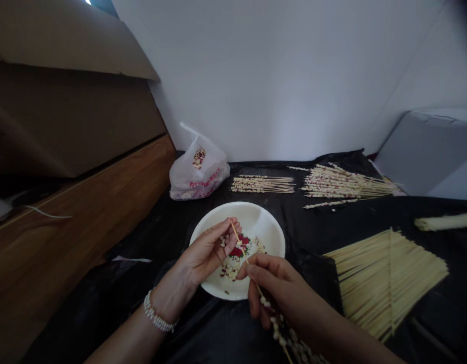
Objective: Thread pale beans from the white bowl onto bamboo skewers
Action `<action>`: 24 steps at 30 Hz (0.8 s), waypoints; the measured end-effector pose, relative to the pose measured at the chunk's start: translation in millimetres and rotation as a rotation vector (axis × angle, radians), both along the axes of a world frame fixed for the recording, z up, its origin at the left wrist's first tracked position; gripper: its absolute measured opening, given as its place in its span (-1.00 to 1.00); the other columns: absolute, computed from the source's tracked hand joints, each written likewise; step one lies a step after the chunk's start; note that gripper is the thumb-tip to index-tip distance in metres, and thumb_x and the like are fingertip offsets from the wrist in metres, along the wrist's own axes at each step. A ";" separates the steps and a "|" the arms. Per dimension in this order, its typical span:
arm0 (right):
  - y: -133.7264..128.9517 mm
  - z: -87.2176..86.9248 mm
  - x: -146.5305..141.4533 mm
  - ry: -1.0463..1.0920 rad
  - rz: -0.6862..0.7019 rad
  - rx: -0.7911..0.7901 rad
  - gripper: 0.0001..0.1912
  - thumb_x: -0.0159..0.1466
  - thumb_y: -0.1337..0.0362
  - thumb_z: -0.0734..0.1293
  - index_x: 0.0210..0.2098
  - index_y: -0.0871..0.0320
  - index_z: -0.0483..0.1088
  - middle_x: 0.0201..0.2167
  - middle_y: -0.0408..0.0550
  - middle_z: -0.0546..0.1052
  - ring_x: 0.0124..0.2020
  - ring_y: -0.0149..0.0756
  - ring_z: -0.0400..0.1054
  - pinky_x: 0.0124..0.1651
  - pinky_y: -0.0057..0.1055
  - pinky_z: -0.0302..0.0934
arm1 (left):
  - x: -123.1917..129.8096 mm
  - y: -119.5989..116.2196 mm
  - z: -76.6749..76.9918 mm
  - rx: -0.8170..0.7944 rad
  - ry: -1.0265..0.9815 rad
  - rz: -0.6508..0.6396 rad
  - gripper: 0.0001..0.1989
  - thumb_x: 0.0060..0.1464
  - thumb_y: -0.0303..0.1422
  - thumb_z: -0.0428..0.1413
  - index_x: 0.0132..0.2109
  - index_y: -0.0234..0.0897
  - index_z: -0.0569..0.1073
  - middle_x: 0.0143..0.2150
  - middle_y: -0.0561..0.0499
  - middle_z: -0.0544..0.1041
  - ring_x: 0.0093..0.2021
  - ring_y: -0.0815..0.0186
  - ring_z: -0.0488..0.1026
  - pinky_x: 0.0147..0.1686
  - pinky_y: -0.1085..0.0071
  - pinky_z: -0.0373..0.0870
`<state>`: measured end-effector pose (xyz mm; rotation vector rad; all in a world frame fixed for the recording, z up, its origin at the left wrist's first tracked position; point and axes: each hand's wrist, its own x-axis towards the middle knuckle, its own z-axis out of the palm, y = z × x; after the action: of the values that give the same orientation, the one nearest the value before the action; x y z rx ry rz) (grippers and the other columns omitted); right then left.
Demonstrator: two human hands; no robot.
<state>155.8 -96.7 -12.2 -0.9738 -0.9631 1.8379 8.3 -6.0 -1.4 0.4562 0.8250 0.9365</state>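
Wooden skewer point(236, 231) slants between the left hand point(210, 247) and right grip point(273, 275).

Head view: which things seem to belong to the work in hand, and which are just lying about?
Likely part of the work:
skewer in the right hand
white bowl with small pieces
plastic bag
threaded skewers
bare sticks

Apparently just lying about:
cardboard box
pale strip
white cord

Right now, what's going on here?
Someone's right hand grips a thin stick over a white bowl of small pieces, with the left hand at the stick's far end. Threaded pieces show below the right hand. Beyond the bowl lie two groups of threaded sticks and a plastic bag; bare sticks fan out at right.
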 end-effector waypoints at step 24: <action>3.8 -1.5 3.7 0.014 -0.033 -0.010 -0.76 0.30 0.10 0.27 -0.31 0.16 0.37 -0.68 -0.20 0.49 -0.77 -0.53 0.23 -0.67 -0.53 -0.13 | 0.0 -7.0 -1.9 -0.059 -0.021 -0.152 -0.81 0.17 -0.57 0.06 -0.10 -0.50 0.52 -0.16 -0.24 0.60 -0.18 0.27 0.58 -0.16 0.47 0.53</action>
<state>159.5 -92.9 -13.7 -0.9759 -0.9248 1.8222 8.2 -13.0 -3.3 0.4506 0.7858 0.7727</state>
